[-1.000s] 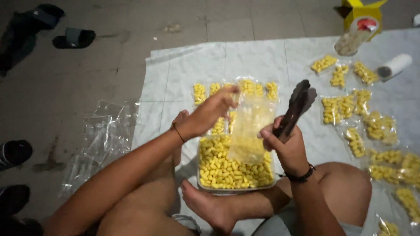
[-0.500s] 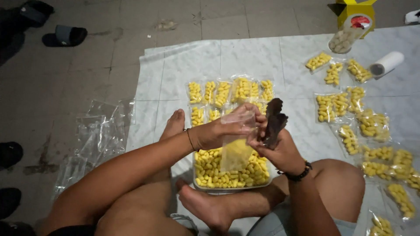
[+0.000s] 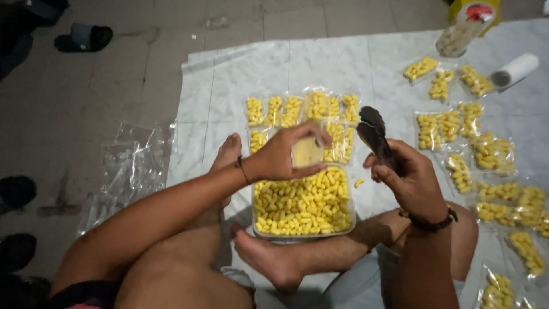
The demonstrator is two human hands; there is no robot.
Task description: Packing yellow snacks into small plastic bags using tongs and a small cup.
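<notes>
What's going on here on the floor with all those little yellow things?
A person sits cross-legged on a white sheet spread over the tiled floor. Their left hand holds a small clear bag above a clear tub full of yellow snack pieces, while the right hand grips dark tongs. Filled packets lie in rows beyond the tub and more off to the right. A pile of empty bags sits on the bare floor to the left.

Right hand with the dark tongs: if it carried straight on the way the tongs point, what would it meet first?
Probably the row of small clear bags of yellow pieces on the white sheet, just beyond the dark tongs in the right hand; depth is unclear.
</notes>
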